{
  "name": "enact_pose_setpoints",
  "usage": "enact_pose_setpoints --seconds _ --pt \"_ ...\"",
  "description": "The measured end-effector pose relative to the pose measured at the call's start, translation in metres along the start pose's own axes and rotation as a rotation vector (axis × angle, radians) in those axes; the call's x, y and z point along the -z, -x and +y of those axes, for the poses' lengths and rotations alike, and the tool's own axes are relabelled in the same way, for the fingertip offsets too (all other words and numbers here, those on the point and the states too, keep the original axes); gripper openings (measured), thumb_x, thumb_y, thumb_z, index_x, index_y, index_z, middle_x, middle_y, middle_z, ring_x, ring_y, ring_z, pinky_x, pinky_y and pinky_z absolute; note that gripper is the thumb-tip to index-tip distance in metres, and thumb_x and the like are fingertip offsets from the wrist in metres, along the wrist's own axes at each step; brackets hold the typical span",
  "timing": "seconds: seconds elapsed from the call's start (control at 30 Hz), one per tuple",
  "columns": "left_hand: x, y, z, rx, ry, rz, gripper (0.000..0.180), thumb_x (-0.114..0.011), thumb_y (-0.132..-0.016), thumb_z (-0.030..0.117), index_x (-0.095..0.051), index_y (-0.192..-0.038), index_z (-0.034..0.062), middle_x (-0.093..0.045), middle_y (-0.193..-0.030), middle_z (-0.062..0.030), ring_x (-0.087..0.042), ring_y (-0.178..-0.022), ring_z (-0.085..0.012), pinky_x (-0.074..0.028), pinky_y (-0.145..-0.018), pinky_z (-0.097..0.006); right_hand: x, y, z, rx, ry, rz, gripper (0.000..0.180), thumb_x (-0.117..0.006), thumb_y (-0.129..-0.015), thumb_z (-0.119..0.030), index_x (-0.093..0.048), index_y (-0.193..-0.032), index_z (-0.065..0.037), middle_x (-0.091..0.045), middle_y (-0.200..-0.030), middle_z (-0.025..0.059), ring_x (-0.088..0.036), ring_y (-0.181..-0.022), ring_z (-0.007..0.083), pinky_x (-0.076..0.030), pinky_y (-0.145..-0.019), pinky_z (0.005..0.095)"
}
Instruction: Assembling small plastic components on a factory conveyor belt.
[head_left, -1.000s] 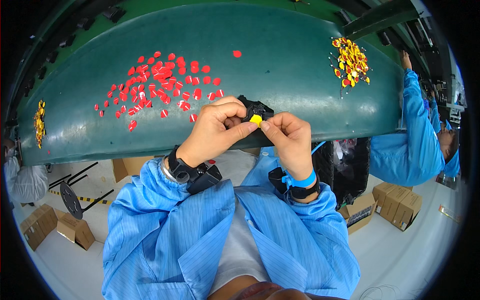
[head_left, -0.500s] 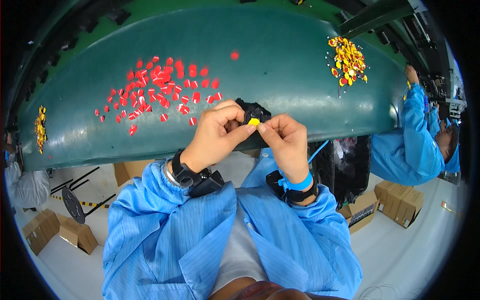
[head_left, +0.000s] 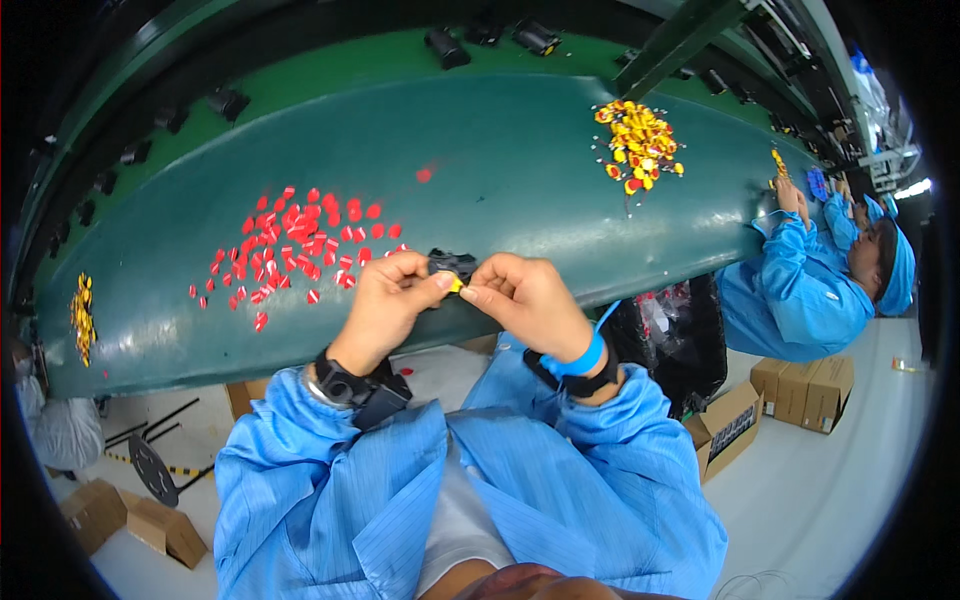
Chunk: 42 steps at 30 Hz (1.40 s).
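Just above the table's near edge, my left hand [head_left: 388, 305] is closed around a small black part [head_left: 452, 263] whose exact kind I cannot make out. On its near side sits a small yellow piece [head_left: 456, 284], partly covered by my thumbs. My right hand [head_left: 532, 303] pinches that yellow piece between thumb and forefinger, its other fingers curled. Both thumb tips almost meet at it. Beyond my left hand, many red round pieces [head_left: 300, 236], some with a white stripe, lie scattered over the green table [head_left: 500, 150].
A heap of yellow and red pieces with thin leads [head_left: 640, 148] lies at the far right, another yellow heap [head_left: 83, 320] at the far left. A co-worker in blue [head_left: 800, 280] works at the right. Black bag [head_left: 665, 345], cartons [head_left: 800, 390] and stool [head_left: 153, 470] stand below.
The whole view has shifted and turned, so my hands appear further left and lower. They remain together at the yellow piece, which now looks tilted. The co-worker's hands appear together.
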<state>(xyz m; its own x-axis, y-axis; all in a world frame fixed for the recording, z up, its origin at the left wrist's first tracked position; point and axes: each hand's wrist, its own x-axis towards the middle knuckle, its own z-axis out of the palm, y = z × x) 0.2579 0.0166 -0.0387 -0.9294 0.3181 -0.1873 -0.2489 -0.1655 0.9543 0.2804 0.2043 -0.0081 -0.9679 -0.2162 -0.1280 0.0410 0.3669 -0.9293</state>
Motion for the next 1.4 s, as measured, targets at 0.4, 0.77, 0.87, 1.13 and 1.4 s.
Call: enact_pose_setpoints --seconds 0.4,0.77,0.87,1.13,1.4 --pt "0.127 -0.183 0.121 -0.804 -1.372 0.337 0.016 -0.067 -0.076 0.007 -0.061 -0.087 -0.0023 -0.06 -0.089 -0.0118 -0.058 -0.08 -0.0298 -0.046 -0.072 -0.035 0.203 -0.116 0.057 -0.051 0.904 0.708 0.015 -0.06 -0.08 -0.018 -0.07 -0.087 -0.01 -0.066 -0.082 0.0137 -0.063 -0.079 0.0328 -0.05 -0.07 0.0407" --pt "0.161 -0.253 0.108 -0.606 -1.532 0.387 0.025 -0.068 -0.073 0.007 -0.066 -0.098 0.0062 -0.061 -0.107 -0.0094 -0.053 -0.103 -0.0308 -0.045 -0.088 -0.039 0.223 -0.146 0.074 -0.081 1.089 0.439 0.006 -0.063 -0.073 -0.008 -0.062 -0.079 -0.008 -0.057 -0.087 0.0129 -0.059 -0.086 0.0329 -0.048 -0.073 0.0428" --pt "0.161 -0.245 0.104 -0.7 -1.534 0.465 0.027 -0.068 -0.073 0.008 -0.066 -0.099 0.0064 -0.06 -0.111 -0.0105 -0.052 -0.105 -0.0322 -0.044 -0.091 -0.04 0.221 -0.146 0.074 0.07 1.027 0.455 0.008 -0.065 -0.074 -0.009 -0.063 -0.082 -0.007 -0.057 -0.086 0.0128 -0.059 -0.083 0.0313 -0.048 -0.072 0.041" --pt "0.059 -0.176 0.1 -0.534 -0.996 0.047 0.019 -0.065 -0.08 0.012 -0.065 -0.095 0.0002 -0.066 -0.091 -0.0108 -0.063 -0.083 -0.0216 -0.049 -0.075 -0.031 0.184 -0.155 0.06 0.171 0.429 0.634 0.013 -0.062 -0.082 -0.009 -0.057 -0.09 0.0 -0.066 -0.078 0.0132 -0.064 -0.073 0.0233 -0.05 -0.067 0.0322" --pt "-0.004 -0.138 0.069 -0.223 -0.461 -0.163 0.017 -0.063 -0.084 0.015 -0.066 -0.09 -0.0008 -0.065 -0.079 -0.0071 -0.06 -0.07 -0.012 -0.049 -0.067 -0.027 0.137 -0.149 0.031 0.462 0.51 0.643 0.011 -0.065 -0.076 -0.012 -0.061 -0.085 -0.007 -0.063 -0.077 0.0064 -0.058 -0.079 0.0257 -0.042 -0.076 0.0365"
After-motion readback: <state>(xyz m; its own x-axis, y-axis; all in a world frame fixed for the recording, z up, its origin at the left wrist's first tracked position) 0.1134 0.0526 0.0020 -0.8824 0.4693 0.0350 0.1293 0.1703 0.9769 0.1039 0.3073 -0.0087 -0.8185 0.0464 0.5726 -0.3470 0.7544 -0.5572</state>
